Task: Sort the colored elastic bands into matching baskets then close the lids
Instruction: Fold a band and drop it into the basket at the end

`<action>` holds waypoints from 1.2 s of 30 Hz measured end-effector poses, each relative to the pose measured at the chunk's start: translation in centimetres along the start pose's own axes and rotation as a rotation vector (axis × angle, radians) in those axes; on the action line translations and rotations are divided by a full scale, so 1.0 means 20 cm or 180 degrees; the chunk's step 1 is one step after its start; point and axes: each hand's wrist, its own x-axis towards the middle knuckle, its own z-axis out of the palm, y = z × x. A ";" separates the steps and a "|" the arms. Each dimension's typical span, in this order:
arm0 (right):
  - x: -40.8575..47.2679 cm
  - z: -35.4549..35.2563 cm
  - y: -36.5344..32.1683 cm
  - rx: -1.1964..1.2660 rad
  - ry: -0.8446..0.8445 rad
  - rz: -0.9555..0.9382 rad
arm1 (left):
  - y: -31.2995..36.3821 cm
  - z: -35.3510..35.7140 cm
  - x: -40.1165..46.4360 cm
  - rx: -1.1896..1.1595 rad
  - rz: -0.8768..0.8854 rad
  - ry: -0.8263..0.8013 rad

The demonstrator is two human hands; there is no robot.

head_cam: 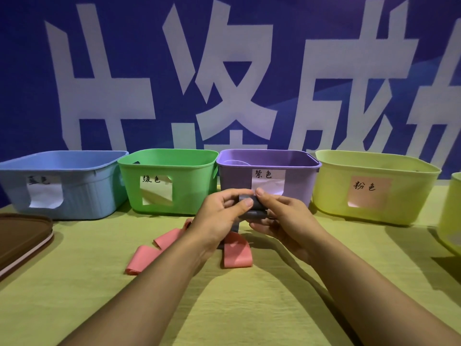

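brown lid (22, 236) cut off left, far-right basket (452, 213) cropped

Four open baskets stand in a row: a blue basket (74, 186), a green basket (169, 181), a purple basket (294, 176) and a yellow-green basket (374, 188), each with a paper label on its front. A dark grey-purple band (254, 211) is pinched between both hands in front of the purple basket. Pink bands (237, 253) lie flat and folded on the surface below. A brown lid (22, 236) lies far left
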 end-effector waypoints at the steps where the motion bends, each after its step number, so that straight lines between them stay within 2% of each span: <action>1: 0.00 0.00 0.00 -0.0011 0.0016 -0.0018 | 0.00 0.00 0.00 0.0009 0.0002 -0.0012; 10: 0.03 -0.01 0.03 -0.0051 -0.0032 -0.0188 | -0.03 -0.02 0.02 -0.0071 -0.0085 -0.0088; 17: 0.05 0.00 0.04 0.0109 -0.0051 -0.0425 | 0.06 0.00 -0.02 -0.0768 -0.0266 0.0116; 21: 0.04 0.00 0.02 0.0206 -0.0053 -0.0507 | 0.06 0.01 -0.04 -0.0501 -0.0349 0.0154; 26: 0.04 0.01 0.04 0.0092 0.0050 -0.0620 | 0.05 0.00 -0.04 -0.0566 -0.0404 0.0173; 33: 0.04 0.04 0.05 -0.0021 0.0283 -0.0703 | 0.05 -0.01 -0.02 -0.0349 -0.0277 0.0343; 36: 0.03 0.04 0.02 0.0416 0.0163 -0.0573 | 0.08 -0.01 -0.03 -0.0301 -0.0125 0.0388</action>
